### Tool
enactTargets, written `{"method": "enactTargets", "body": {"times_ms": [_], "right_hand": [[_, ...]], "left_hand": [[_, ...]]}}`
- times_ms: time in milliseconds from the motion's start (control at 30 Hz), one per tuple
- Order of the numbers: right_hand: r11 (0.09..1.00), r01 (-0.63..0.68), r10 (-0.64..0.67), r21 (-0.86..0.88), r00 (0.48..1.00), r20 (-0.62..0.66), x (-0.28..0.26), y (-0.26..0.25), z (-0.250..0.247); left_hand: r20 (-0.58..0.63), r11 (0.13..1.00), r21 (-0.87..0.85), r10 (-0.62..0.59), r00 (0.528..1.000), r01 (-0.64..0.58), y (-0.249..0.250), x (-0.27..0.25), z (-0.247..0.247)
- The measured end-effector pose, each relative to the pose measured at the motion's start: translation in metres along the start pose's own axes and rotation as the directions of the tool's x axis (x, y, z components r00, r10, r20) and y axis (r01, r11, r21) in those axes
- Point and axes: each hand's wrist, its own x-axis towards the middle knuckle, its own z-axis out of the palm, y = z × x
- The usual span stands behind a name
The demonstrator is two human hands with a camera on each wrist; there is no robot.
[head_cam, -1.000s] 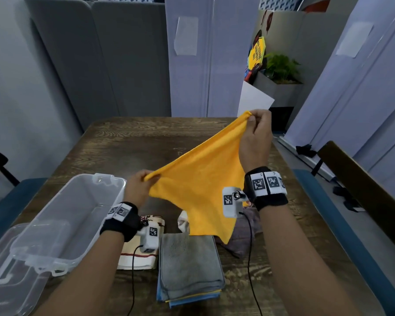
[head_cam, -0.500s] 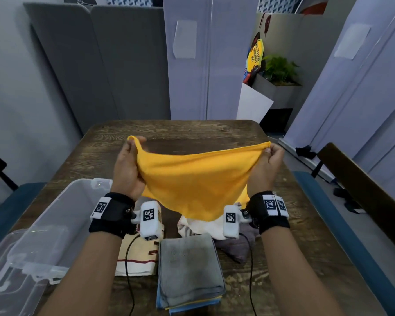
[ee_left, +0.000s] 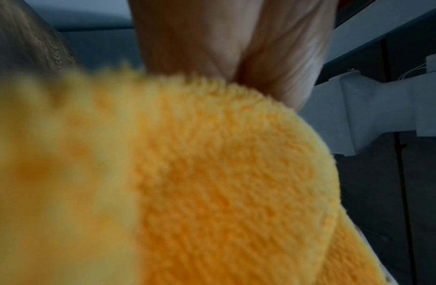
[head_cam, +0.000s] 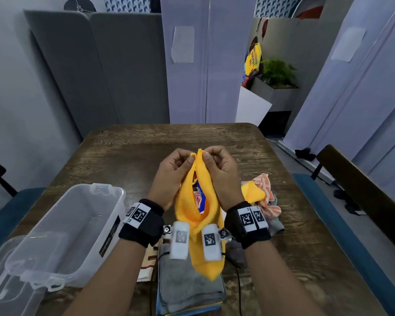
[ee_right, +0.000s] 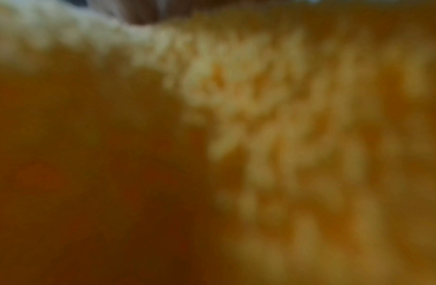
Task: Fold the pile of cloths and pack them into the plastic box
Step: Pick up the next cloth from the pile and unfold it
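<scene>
Yellow cloth (head_cam: 200, 226) hangs doubled above the middle of the table (head_cam: 146, 142), its two top corners held together. Left hand (head_cam: 172, 174) and right hand (head_cam: 222, 172) meet there, each grip pinching one corner between thumb and fingers. Clear plastic box (head_cam: 105, 187) stands open by the table's left edge. Folded cloths (head_cam: 189, 290), grey on top, lie stacked at the near edge; unfolded cloths (head_cam: 268, 201) lie toward the right edge.

On the table (head_cam: 146, 142), the box (head_cam: 62, 236) sits left, the folded stack (head_cam: 187, 290) at the near edge (partly hidden by the held cloth (head_cam: 185, 213)), the loose pile (head_cam: 267, 201) right, farther back.
</scene>
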Motion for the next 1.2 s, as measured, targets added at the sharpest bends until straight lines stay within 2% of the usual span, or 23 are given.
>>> {"method": "enactTargets", "body": {"times_ms": [200,400,567,667,767,867,1000,1067,1200], "right_hand": [[1.000,-0.023,0.022,0.019,0.999,0.035,0.000,0.010,0.001],[0.997,-0.052,0.053,-0.051,0.998,0.015,0.004,0.017,0.001],[0.969,-0.049,0.037,-0.240,0.998,-0.053,0.006,0.022,-0.001],[0.940,0.032,-0.065,-0.339,0.994,-0.087,0.003,0.019,-0.003],[0.941,0.132,-0.140,-0.310,0.990,-0.004,-0.002,0.012,-0.004],[0.957,0.072,-0.037,-0.280,0.991,0.131,-0.010,0.019,-0.003],[0.952,-0.101,0.168,-0.289,0.962,0.217,-0.014,0.029,-0.001],[0.949,-0.162,0.230,-0.270,0.942,0.244,-0.013,0.031,0.001],[0.933,-0.078,0.189,-0.351,0.937,0.294,-0.007,0.037,0.002]], "left_hand": [[-0.012,0.999,-0.026,0.026,1.000,-0.027,0.004,0.000,0.002],[0.016,1.000,-0.018,0.018,1.000,-0.017,0.003,0.002,0.000],[-0.034,0.976,0.200,0.096,0.995,-0.087,-0.005,0.005,-0.004],[-0.092,0.923,0.366,0.159,0.983,-0.115,-0.011,0.008,-0.009],[-0.141,0.919,0.378,0.180,0.973,-0.115,-0.010,0.013,-0.014],[-0.098,0.902,0.400,0.217,0.971,-0.162,-0.004,0.017,-0.017],[-0.062,0.893,0.418,0.212,0.975,-0.168,-0.001,0.020,-0.018],[-0.051,0.883,0.439,0.206,0.977,-0.164,-0.002,0.020,-0.019],[-0.055,0.880,0.452,0.190,0.980,-0.145,-0.006,0.020,-0.025]]}}
